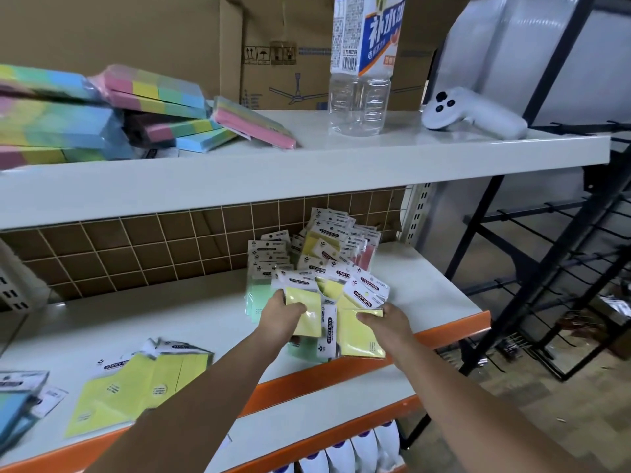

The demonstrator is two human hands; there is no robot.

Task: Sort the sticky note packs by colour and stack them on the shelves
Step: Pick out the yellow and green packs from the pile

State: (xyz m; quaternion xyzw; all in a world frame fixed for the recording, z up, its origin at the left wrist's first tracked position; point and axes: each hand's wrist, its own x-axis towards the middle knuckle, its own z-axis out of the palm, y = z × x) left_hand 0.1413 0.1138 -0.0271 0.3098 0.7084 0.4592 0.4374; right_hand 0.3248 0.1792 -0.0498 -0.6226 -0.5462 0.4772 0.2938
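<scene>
Two bare forearms reach in from the near edge, up to the mixed pile of sticky note packs (317,264) on the middle shelf (191,322). At the pile's front, the left hand (281,314) pinches a yellow pack (302,307), thumb on its face. Just right of that, the right hand (387,324) grips another yellow pack (360,331) by its top edge. Green packs (256,297) peek out at the pile's left side, pink ones at its back right. Well left of the pile, a fanned row of yellow packs (136,384) lies near the shelf's orange lip. Above the pile, on the top shelf (307,165), stands a clear bottle (362,73); left of it multicoloured note blocks (112,110), right of it a white controller (471,112).
</scene>
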